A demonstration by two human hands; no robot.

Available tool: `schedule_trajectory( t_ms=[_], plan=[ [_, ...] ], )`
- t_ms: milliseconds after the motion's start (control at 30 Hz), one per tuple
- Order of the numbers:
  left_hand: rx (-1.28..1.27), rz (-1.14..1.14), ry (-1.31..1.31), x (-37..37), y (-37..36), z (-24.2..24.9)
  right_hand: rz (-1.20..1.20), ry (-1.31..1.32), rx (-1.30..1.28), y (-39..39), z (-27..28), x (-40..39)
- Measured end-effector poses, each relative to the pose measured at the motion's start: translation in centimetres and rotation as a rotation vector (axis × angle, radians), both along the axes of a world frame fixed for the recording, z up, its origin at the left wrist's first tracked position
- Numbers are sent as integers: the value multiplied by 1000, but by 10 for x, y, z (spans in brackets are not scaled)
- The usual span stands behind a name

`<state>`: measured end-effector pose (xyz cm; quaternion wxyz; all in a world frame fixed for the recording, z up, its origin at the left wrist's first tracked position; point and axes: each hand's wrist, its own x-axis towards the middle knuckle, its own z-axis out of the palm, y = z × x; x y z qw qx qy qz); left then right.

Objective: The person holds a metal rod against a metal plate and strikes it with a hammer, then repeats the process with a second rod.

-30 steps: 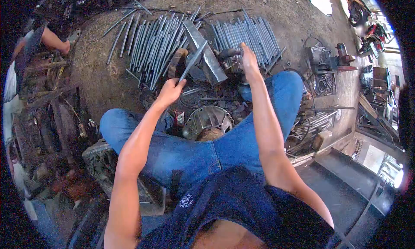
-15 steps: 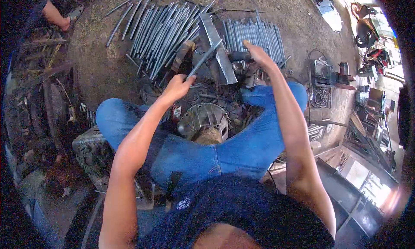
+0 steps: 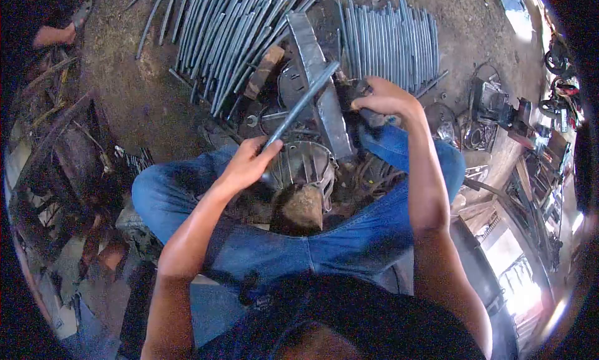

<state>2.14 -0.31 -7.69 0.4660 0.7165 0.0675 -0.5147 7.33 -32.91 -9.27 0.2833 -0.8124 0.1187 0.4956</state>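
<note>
My left hand [image 3: 249,163] is closed round the lower end of a grey metal rod [image 3: 299,108], which slants up to the right. The rod's far end lies across a long flat metal bar [image 3: 310,48]. To the right of the bar, my right hand [image 3: 388,99] is wrapped round a dark tool [image 3: 373,115], whose shape is partly hidden by the fingers. Below the bar, a ribbed metal housing [image 3: 301,163] sits between my legs, with a brownish block [image 3: 301,207] against it.
Many loose rods [image 3: 237,35] lie on the ground ahead left, and a tidier row [image 3: 393,48] ahead right. Dark machinery [image 3: 490,104] stands at the right. Another person's foot [image 3: 55,35] shows at upper left. Scrap [image 3: 81,147] lines the left side.
The view has tilted, so the rods and bar appear shifted. My right hand has come down and closed further round the dark tool. My left hand still holds the rod against the bar.
</note>
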Motion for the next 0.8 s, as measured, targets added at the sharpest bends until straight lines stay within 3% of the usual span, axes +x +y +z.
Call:
schedule_trajectory(
  t_ms=[67, 133, 300, 367, 433, 467, 567, 600, 633, 700, 733, 767, 800],
  plan=[
    [-24, 86, 267, 10, 2, -4, -129, 57, 111, -1, 1, 0],
    [-93, 129, 370, 17, 6, -11, -116, 69, 39, 3, -5, 0],
    [-76, 101, 306, 36, 3, -14, -140, 19, -22, 1, -33, -7],
    [-121, 215, 327, 33, 2, -16, -178, 14, -25, -4, -38, -8],
    [-237, 150, 290, 29, 11, -16, -373, 173, 140, 6, -21, -17],
    [-258, 166, 286, 22, 13, -14, -441, 141, 68, 12, -10, -23],
    [-297, 176, 175, 11, 12, -12, -393, 35, 85, 8, -35, -36],
    [-295, 161, 114, 2, 13, -10, -435, 58, 249, 9, -22, -43],
    [-293, 160, 100, -6, 14, -8, -398, 226, 188, 8, -22, -39],
    [-235, 203, 72, -10, 12, -6, -309, 208, 83, 11, -3, -41],
    [-227, 230, 21, -15, 12, -23, -309, 179, 81, 2, -19, -40],
    [-217, 193, -120, -17, 12, -45, -244, 352, 256, -16, -61, -39],
    [-200, 202, -52, -19, 10, -29, -167, 530, 427, -25, -87, -37]
  ],
)
